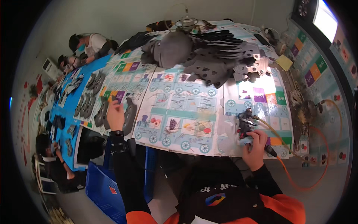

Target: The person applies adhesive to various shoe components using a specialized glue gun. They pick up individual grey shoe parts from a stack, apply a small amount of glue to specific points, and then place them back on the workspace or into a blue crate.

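Observation:
My right hand (255,146) grips a black tool (246,125) with an orange hose (298,164) running from it, held upright at the table's near right edge. My left hand (115,114) reaches to the left and rests on a stack of dark grey cut pieces (129,115) lying on the printed sheets (179,112). The sheets show cartoon train pictures and coloured squares. A black band sits on my left wrist.
A big heap of grey cut pieces (209,56) fills the far middle of the table. More grey stacks (86,104) lie along the left, on blue sheets. Other people (91,46) work at the far left and lower left (56,168). A blue crate (104,190) stands below.

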{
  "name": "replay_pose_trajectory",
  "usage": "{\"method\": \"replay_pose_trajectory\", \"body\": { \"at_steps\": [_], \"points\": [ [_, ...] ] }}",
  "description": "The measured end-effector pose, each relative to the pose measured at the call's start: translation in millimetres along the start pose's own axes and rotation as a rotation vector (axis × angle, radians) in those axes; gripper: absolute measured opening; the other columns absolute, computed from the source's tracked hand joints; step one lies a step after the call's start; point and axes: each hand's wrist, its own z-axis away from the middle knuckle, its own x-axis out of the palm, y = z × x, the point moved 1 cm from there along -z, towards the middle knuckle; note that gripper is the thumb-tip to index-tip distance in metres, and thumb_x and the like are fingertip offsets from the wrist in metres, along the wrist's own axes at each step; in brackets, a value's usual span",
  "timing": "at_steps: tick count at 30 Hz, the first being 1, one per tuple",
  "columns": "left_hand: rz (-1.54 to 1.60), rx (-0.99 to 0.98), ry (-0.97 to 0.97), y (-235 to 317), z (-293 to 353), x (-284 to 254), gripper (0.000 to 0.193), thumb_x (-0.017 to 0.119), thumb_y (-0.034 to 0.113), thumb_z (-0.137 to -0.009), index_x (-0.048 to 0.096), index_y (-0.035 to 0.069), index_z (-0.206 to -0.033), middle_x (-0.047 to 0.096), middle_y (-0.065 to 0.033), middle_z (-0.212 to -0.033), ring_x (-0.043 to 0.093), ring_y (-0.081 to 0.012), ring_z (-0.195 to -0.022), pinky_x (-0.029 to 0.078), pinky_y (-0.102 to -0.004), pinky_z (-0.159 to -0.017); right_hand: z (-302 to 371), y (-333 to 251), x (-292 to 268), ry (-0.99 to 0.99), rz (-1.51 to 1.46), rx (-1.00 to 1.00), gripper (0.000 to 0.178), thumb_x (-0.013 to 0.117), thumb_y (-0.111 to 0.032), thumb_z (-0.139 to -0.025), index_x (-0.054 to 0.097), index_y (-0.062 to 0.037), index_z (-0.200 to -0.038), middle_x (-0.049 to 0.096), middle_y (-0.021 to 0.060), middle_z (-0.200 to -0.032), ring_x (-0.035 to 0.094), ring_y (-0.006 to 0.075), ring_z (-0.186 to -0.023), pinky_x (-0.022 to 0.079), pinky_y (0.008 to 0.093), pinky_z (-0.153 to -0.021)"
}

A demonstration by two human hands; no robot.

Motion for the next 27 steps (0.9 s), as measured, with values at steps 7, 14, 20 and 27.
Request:
{"method": "replay_pose_trajectory", "body": {
  "at_steps": [7,14,20,27],
  "points": [
    [0.484,-0.057,-0.363,112,-76,140,0.047,0.083,0.03,-0.095,0.068,-0.001,-0.127,0.081,-0.0141,-0.092,0.077,-0.0247,-0.088,0.057,-0.0355,-0.078,6,9,6,0.119,-0.101,-0.011,0.035,0.062,0.008,-0.073,0.066,-0.0016,-0.107,0.055,0.0187,-0.111,0.054,0.0408,-0.108,0.042,0.0494,-0.098],
    [0.177,0.034,-0.234,174,-128,237,0.068,0.082,0.029,-0.091,0.056,-0.004,-0.144,0.068,-0.0259,-0.138,0.071,-0.0407,-0.118,0.056,-0.0482,-0.102,6,9,6,0.123,-0.1,0.011,0.033,0.062,0.008,-0.071,0.066,-0.0032,-0.102,0.055,0.0177,-0.109,0.054,0.0396,-0.105,0.043,0.0494,-0.094],
    [0.051,0.026,-0.158,175,-173,262,0.081,0.084,0.039,-0.089,0.053,-0.008,-0.147,0.061,-0.0301,-0.147,0.059,-0.0453,-0.134,0.049,-0.05,-0.113,-2,7,4,0.131,-0.051,-0.01,0.033,0.063,0.006,-0.068,0.067,-0.0065,-0.098,0.059,0.0132,-0.104,0.058,0.037,-0.101,0.042,0.0496,-0.089],
    [0.063,0.245,-0.011,203,-173,231,0.044,0.072,0.044,-0.099,0.071,0.0,-0.108,0.073,-0.0289,-0.096,0.068,-0.053,-0.101,0.054,-0.0558,-0.086,-1,6,-2,0.09,-0.051,-0.002,0.034,0.064,0.005,-0.066,0.067,-0.0066,-0.098,0.06,0.0131,-0.104,0.059,0.0377,-0.103,0.042,0.0498,-0.091]
  ]
}}
